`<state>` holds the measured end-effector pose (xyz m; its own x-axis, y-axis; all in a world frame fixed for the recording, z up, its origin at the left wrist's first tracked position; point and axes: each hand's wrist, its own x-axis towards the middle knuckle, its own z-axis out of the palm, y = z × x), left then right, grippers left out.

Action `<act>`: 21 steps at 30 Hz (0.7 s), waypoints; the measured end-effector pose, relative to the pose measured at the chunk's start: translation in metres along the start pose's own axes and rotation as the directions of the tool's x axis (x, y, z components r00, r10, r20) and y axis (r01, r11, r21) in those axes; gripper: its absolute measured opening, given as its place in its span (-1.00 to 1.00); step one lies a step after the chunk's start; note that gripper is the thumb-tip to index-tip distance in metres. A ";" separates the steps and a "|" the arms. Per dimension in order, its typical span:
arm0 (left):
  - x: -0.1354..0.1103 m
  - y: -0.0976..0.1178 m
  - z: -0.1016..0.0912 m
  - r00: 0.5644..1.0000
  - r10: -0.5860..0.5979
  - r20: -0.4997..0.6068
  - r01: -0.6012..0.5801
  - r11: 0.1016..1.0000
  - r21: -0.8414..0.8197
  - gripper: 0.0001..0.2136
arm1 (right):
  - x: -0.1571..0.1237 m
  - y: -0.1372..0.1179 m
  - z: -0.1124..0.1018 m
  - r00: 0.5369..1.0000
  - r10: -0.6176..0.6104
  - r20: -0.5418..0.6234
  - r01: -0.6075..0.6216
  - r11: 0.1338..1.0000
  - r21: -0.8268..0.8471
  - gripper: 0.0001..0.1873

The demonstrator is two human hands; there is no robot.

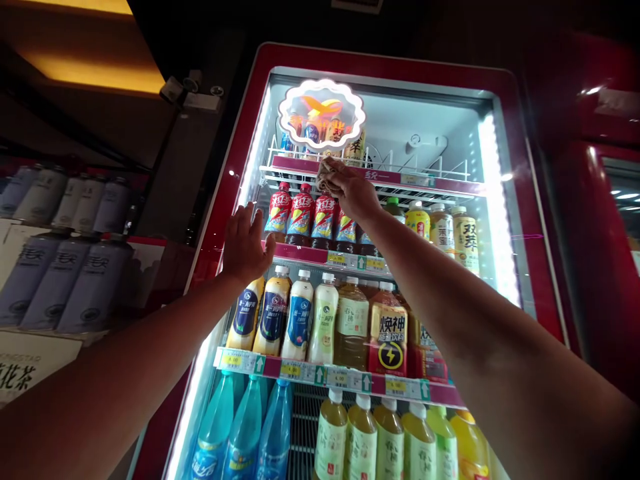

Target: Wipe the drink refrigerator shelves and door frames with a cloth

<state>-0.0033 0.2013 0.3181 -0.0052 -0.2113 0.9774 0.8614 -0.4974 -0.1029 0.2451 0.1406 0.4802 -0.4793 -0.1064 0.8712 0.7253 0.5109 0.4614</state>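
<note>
Just below the glowing scalloped sign, the crumpled cloth lay gripped at the left-hand tips of the right hand's fingers; the left hand, fingers spread, was farther left.

A drinks refrigerator's glass door bars the way to the shelved bottles behind it. Before the glass, a gap opens between the left hand and the right hand. The right forearm crosses the near right; above it, open space reaches the red frame.
</note>
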 end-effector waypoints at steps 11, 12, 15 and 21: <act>-0.001 -0.005 0.003 0.997 0.055 -0.051 -0.057 0.998 -0.024 -0.34 | 0.017 -0.010 0.028 1.000 0.012 -0.008 -0.012 0.999 -0.034 -0.54; -0.002 -0.005 0.003 0.997 0.056 -0.059 -0.058 0.998 -0.028 -0.34 | 0.019 -0.011 0.030 0.999 0.030 -0.023 -0.031 0.998 -0.048 -0.51; -0.002 -0.006 0.004 0.995 0.049 -0.084 -0.052 0.998 -0.041 -0.34 | 0.024 -0.020 0.037 1.000 0.010 -0.015 -0.011 0.997 -0.083 -0.48; -0.003 -0.007 0.003 0.998 0.011 -0.057 -0.014 0.999 -0.044 -0.34 | 0.031 -0.035 0.045 0.998 -0.031 0.063 0.038 0.993 -0.109 -0.48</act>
<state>-0.0080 0.2083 0.3164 -0.0244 -0.2645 0.9641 0.8382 -0.5309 -0.1244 0.1828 0.1577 0.4840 -0.5320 -0.0678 0.8441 0.7564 0.4101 0.5096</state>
